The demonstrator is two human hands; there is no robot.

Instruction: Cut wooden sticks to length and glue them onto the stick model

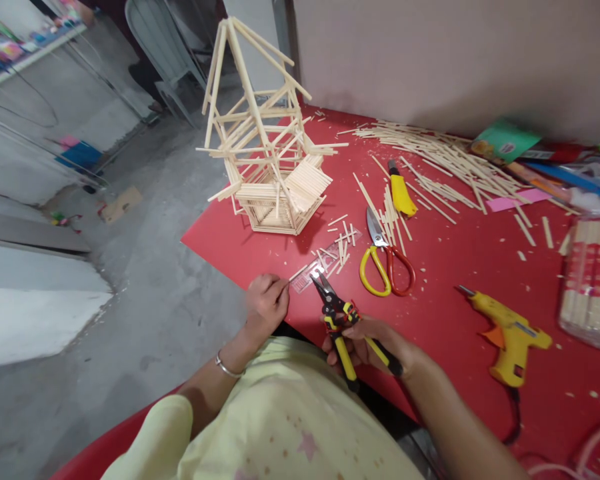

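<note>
My left hand (267, 303) is closed at the table's front edge, pinching a thin wooden stick (299, 273) that points away to the right. My right hand (365, 340) grips yellow-and-black cutting pliers (334, 307) by the handles. The jaws stand apart, near the stick's far end but with nothing visible between them. Beneath the jaws lies a clear plastic ruler (303, 283), with several short cut stick pieces (344, 250) on and around it. Behind them stands a tower-like frame of wooden sticks (273, 153) with a pointed top.
Scissors (377, 243) with yellow and red handles and a yellow utility knife (403, 193) lie mid-table. A yellow glue gun (513, 337) rests at the right, its cord trailing forward. Loose sticks (440, 153) spread along the wall, and a packet of sticks (593, 280) sits at the right edge.
</note>
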